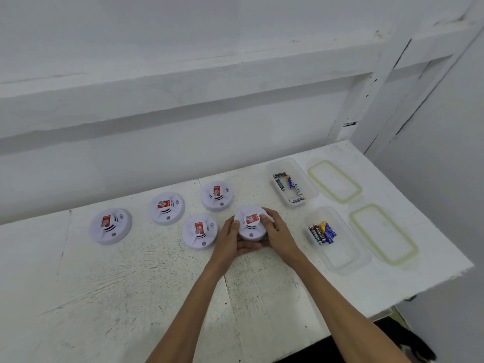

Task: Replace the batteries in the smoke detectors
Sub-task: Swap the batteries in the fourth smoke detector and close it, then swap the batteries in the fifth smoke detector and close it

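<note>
Both of my hands hold one white round smoke detector [251, 223] with a red label, lifted slightly above the table. My left hand [231, 241] cups its left and underside. My right hand [277, 231] grips its right edge. Several more detectors of the same kind lie on the table: one at the far left [110, 226], one further back [166, 208], one near my left hand [199, 231] and one at the back [216, 195]. A clear box [309, 195] at the back right holds loose batteries [289, 186]. A nearer clear box [348, 258] holds a bunch of batteries [322, 232].
Two clear lids with green seals lie to the right of the boxes, one at the back [334, 181] and one nearer [383, 233]. The white table [131, 284] ends at the right edge beside a wall. A white wall with ledges stands behind.
</note>
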### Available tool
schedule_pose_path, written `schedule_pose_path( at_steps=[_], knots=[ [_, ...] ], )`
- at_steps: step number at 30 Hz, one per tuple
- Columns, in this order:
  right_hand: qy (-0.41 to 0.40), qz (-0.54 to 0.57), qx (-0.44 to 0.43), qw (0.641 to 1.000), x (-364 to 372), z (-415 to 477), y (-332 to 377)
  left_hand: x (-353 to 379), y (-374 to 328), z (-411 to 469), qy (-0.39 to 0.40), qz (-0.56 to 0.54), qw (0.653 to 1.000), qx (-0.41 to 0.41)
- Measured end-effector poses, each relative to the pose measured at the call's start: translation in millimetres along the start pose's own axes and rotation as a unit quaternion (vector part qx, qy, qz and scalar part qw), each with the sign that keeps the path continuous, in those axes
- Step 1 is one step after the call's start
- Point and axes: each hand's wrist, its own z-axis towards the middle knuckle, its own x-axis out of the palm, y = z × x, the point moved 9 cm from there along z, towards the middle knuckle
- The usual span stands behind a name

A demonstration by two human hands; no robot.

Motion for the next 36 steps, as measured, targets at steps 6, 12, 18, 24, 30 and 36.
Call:
schedule_pose_path(
  at_steps=[6, 12, 18, 24, 30, 36],
  knots=[
    [-0.009, 0.031, 0.016, 0.999, 14, -4, 16, -21, -27, -12, -0.050, 0.024, 0.997, 0.058],
    [0.032, -0.020, -0.042, 0.998, 64, -9, 49, -82, -62, -43, -0.114, 0.052, 0.985, 0.116],
    [0.085, -0.096, -0.064, 0.990, 133, -9, 58, -152, -67, -73, -0.219, 0.062, 0.965, 0.128],
    [0.156, -0.135, -0.048, 0.977, 192, -11, 40, -208, -50, -101, -0.322, 0.038, 0.941, 0.096],
    [0.215, -0.223, -0.071, 0.948, 236, -27, 26, -246, -32, -131, -0.377, 0.081, 0.920, 0.074],
    [0.240, -0.261, -0.094, 0.930, 251, -39, 23, -241, -45, -140, -0.377, 0.170, 0.907, 0.078]
  ],
)
